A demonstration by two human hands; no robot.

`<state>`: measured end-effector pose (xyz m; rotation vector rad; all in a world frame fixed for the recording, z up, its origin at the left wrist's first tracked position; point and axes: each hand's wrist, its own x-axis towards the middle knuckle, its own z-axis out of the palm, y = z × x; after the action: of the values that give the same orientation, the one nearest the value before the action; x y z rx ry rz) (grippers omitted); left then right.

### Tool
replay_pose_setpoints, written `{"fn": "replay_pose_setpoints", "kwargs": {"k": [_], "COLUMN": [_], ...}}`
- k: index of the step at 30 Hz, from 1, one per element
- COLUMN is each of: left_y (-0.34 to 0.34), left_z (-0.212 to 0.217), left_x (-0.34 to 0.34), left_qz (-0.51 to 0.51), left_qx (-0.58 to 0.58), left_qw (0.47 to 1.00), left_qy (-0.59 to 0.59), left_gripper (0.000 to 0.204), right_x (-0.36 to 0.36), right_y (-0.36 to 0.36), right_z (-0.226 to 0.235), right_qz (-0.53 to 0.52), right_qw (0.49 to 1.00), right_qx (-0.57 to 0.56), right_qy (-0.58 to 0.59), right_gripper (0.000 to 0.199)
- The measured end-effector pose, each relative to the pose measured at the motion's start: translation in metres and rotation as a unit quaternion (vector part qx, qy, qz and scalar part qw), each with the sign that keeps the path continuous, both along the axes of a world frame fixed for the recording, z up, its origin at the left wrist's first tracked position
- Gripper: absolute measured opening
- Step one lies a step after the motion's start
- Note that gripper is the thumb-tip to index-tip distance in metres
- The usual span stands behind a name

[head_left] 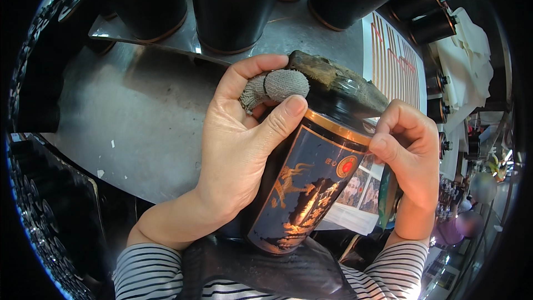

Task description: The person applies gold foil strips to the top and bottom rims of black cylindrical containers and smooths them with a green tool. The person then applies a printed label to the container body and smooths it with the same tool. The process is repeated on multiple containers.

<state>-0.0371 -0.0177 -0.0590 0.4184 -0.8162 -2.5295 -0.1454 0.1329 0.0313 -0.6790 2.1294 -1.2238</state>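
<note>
Head view: a dark blue cylindrical tin (302,189) with gold decoration is being gripped near its top by the left hand (239,144), a grey cloth-wrapped finger (275,86) showing, while its rim is being pinched by the right hand (408,150) above a metal table (139,116).

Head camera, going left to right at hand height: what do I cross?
Bare metal tabletop → left hand, with a grey fabric cot on one finger → dark blue cylindrical container with gold dragon pattern → right hand at its gold rim → white cloth further right.
</note>
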Motion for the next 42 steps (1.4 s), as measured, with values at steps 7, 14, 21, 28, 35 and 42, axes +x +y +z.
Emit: {"fn": "replay_pose_setpoints", "kwargs": {"k": [7,14,21,28,35,42], "left_y": [-0.010,0.003,0.011,0.006,0.026,0.021], "left_z": [0.010,-0.002,0.001,0.036,0.051,0.032], "left_x": [0.032,0.045,0.040,0.040,0.024,0.036], "left_qz": [0.009,-0.071,-0.138,-0.040,0.022,-0.123], "left_qx": [-0.435,-0.467,-0.122,-0.760,-0.848,-0.581], "left_qw": [0.900,0.881,0.983,0.643,0.521,0.804], "left_qy": [0.028,-0.019,-0.009,-0.086,-0.094,-0.027], "left_gripper": [0.034,0.069,0.074,0.044,0.039,0.099], "right_x": [-0.002,-0.001,-0.002,-0.006,-0.009,-0.011], "right_y": [0.001,0.001,0.006,0.013,0.019,0.025], "right_z": [0.001,0.001,-0.004,-0.003,-0.010,-0.009], "right_qz": [0.021,0.018,0.032,0.042,0.045,0.031], "right_qw": [1.000,1.000,0.999,0.998,0.996,0.998], "right_qx": [-0.002,0.004,0.000,-0.044,-0.050,-0.053], "right_qy": [-0.001,-0.006,0.012,-0.018,0.060,-0.023], "right_gripper": [0.023,0.022,0.023,0.029,0.027,0.017]}}
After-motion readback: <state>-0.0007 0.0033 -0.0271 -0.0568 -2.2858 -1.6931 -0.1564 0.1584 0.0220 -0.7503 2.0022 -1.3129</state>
